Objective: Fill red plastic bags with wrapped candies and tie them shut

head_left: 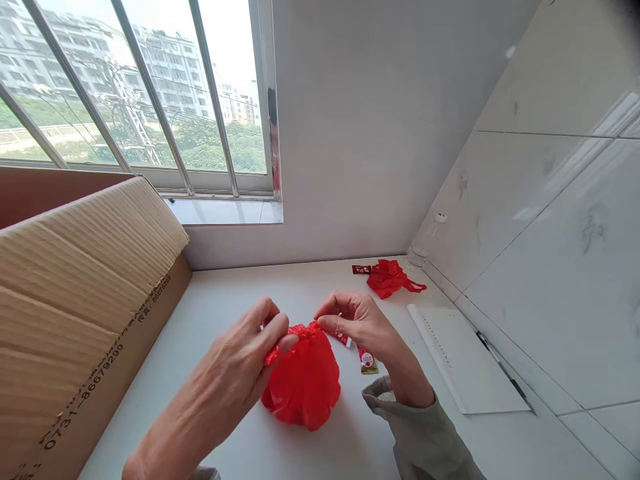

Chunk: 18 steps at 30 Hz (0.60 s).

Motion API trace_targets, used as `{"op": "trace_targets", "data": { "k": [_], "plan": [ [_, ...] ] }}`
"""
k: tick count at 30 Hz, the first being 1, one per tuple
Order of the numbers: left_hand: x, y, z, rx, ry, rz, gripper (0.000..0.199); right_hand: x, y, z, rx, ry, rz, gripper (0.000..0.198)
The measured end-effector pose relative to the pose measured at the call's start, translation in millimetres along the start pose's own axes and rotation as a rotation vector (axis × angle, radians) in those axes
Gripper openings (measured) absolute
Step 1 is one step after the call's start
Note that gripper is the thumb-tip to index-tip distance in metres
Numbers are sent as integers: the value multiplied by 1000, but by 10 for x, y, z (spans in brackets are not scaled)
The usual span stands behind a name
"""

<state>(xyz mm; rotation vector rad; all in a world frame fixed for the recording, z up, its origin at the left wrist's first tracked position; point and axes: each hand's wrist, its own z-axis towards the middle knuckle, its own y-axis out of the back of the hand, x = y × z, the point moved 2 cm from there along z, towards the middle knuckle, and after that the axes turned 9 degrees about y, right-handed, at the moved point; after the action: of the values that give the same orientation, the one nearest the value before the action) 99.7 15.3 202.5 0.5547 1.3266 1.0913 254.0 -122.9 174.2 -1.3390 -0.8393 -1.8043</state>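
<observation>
A red plastic bag [306, 383], rounded and full-looking, stands on the white table in front of me. Its gathered top is twisted together between my hands. My left hand [255, 347] is closed on the left part of the bag's top, with a bit of red plastic poking out under the fingers. With thumb and fingertips, my right hand [356, 323] pinches the right end of the gathered plastic. Just beyond and below the right hand lie a small red-and-gold wrapped packet [368, 361] and another red packet [342, 338], partly covered by the hand. The bag's contents are hidden.
A large open cardboard box [95, 267] fills the left side. At the back right lie a crumpled red plastic bag [393, 279], a dark red packet [361, 270] and a clear bottle [423, 247]. An open notebook [470, 360] and a pen [505, 370] lie along the tiled wall.
</observation>
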Motion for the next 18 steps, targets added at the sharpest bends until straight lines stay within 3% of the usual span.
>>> {"op": "trace_targets", "data": {
  "k": [4,11,18],
  "plan": [
    [153,-42,-131,166,93,-42,31,-213,216,66,-61,-73,50,23],
    [529,-220,-436,280,371,-204,25,-640,557,198,-231,-148,41,39],
    [481,-326,-426,259,276,-291,21,-917,682,270,-350,-120,14,49]
  ]
}}
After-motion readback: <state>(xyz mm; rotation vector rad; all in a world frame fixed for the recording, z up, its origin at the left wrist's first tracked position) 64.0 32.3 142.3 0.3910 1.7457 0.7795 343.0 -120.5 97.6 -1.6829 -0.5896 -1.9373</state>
